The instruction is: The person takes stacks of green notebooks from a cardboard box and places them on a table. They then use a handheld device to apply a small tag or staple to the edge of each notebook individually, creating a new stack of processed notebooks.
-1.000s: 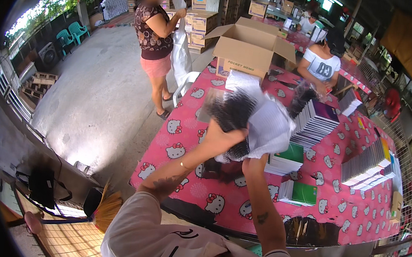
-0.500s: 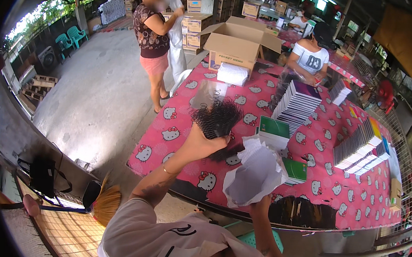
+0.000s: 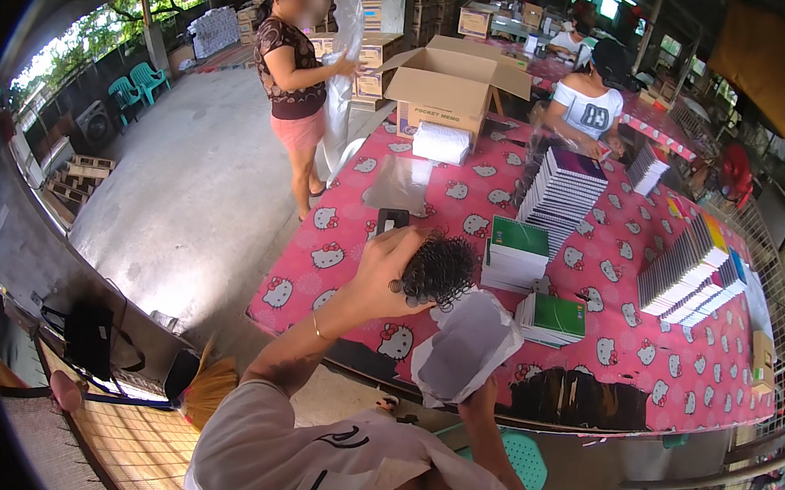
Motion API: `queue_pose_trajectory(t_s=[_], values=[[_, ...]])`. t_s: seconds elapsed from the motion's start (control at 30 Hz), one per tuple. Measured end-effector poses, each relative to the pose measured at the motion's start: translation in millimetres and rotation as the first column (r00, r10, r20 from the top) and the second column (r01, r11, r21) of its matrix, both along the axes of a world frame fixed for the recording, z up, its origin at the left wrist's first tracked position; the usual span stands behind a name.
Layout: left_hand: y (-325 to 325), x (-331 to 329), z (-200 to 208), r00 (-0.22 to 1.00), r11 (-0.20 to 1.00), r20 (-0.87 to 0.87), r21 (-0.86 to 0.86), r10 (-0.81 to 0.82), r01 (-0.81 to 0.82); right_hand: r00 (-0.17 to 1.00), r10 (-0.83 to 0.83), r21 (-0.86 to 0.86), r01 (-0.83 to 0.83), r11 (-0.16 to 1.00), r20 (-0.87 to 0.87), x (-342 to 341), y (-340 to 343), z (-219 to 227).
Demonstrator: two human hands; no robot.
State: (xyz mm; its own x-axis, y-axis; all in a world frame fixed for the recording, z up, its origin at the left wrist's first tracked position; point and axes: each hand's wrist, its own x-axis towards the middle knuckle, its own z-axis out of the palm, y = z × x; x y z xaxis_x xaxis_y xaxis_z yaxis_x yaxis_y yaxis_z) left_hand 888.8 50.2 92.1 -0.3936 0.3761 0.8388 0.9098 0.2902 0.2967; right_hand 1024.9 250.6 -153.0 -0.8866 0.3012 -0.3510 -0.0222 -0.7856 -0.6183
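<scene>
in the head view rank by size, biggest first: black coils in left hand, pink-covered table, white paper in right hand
1. Pink-covered table
2. White paper
3. Black coils, clearly smallest

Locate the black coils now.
In the head view, the black coils are in the left hand, just right of picture centre, up-left of the open white paper wrapper held in the right hand.

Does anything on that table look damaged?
Yes: the pink cat-print tablecloth is torn at its near edge, right of the white paper wrapper in the right hand. A ragged, dark patch shows, breaking the pattern.
</scene>
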Motion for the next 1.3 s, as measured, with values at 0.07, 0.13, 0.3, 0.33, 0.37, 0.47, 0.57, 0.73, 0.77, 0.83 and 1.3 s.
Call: queue_pose_trajectory(t_s=[0.07, 0.13, 0.3, 0.33, 0.37, 0.47, 0.57, 0.73, 0.77, 0.83, 1.3], values=[[-1, 0, 1, 0.999, 1.0, -0.026, 0.0, 0.019, -0.019, 0.999, 0.029, -0.003, -0.029, 1.0, -0.018, 1, -7, -3], [-6, -1, 1, 0.997, 0.998, -0.053, -0.038, 0.053, -0.055, 0.998, 0.065, -0.015, -0.065, 0.998, -0.021, 0, -14, -4], [-18, -2, 4, 0.982, 0.969, -0.037, -0.161, 0.183, -0.186, 0.993, 0.115, -0.016, -0.115, 0.993, -0.013, -9, -30, 6], [-20, -3, 7, 0.98, 0.965, -0.036, -0.175, 0.194, -0.197, 0.994, 0.113, -0.005, -0.113, 0.994, -0.015, -12, -33, 9], [-22, -4, 7, 0.981, 0.966, -0.039, -0.168, 0.191, -0.195, 0.995, 0.102, 0.009, -0.102, 0.995, -0.012, -13, -36, 8], [-18, -9, 7, 0.976, 0.968, 0.078, -0.162, 0.204, -0.19, 0.998, 0.063, 0.066, -0.062, 0.996, -0.018, -17, -27, 10], [-13, -15, -12, 0.84, 0.98, 0.51, -0.162, 0.184, -0.116, 0.999, 0.014, 0.139, -0.007, 0.99, -0.047, -1, 8, 27], [1, -64, -131, 0.403, 0.998, 0.914, 0.023, -0.044, 0.056, 0.978, -0.114, 0.14, 0.14, 0.98, -0.177, 79, 82, 57], [11, -68, -141, 0.46, 0.991, 0.887, -0.103, 0.05, 0.09, 0.971, -0.144, 0.116, 0.168, 0.979, -0.194, 94, 94, 58], [40, -68, -155, 0.583, 0.928, 0.784, -0.348, 0.211, 0.132, 0.959, -0.184, 0.04, 0.197, 0.98, -0.215, 111, 104, 49], [93, 18, -178, 0.74, 0.865, 0.547, -0.055, -0.392, 0.499, 0.906, 0.058, -0.4, -0.242, 0.884, -0.42, 46, 55, -28]])
